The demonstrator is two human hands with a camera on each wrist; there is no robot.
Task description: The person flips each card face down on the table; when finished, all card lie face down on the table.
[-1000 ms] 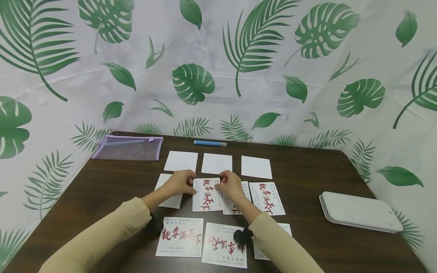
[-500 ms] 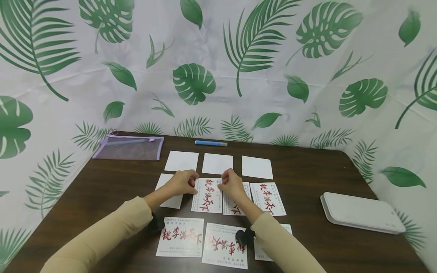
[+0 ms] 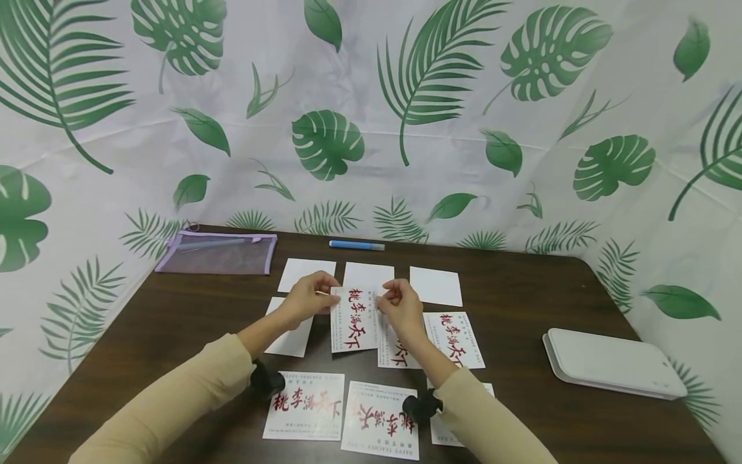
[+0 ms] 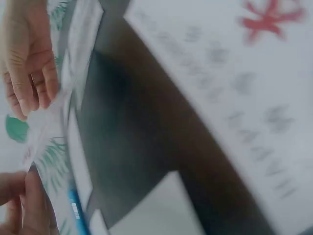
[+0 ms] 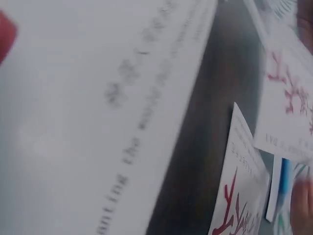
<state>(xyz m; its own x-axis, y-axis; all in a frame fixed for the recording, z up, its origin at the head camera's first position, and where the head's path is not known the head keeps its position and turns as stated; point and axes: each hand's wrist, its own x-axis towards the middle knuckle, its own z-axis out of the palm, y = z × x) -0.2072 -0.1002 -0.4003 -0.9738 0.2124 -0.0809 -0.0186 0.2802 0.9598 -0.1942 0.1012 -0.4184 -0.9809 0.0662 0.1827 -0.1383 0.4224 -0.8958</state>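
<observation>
A white card with red Chinese characters (image 3: 355, 325) is raised off the table, its top tilted toward the back row. My left hand (image 3: 303, 301) pinches its left edge between thumb and fingers. At its upper right edge, my right hand (image 3: 406, 314) pinches it with thumb and curled fingers. The left wrist view shows the left hand (image 4: 30, 205) on one end of the thin card and the right hand (image 4: 30, 63) at the other. Partly behind my right hand lies another printed card (image 3: 390, 351). A blank white card (image 3: 286, 338) lies under my left hand.
Blank cards (image 3: 436, 285) make up the back row. Printed cards lie at the right (image 3: 454, 338) and in front (image 3: 303, 412). A blue marker (image 3: 355, 245) and a purple mesh zip pouch (image 3: 223, 258) are at the back. A white case (image 3: 614, 361) sits on the right.
Both hands have lifted the printed card off the table and moved it up toward the back row. Before, it lay flat in the middle row. The other cards stay put.
</observation>
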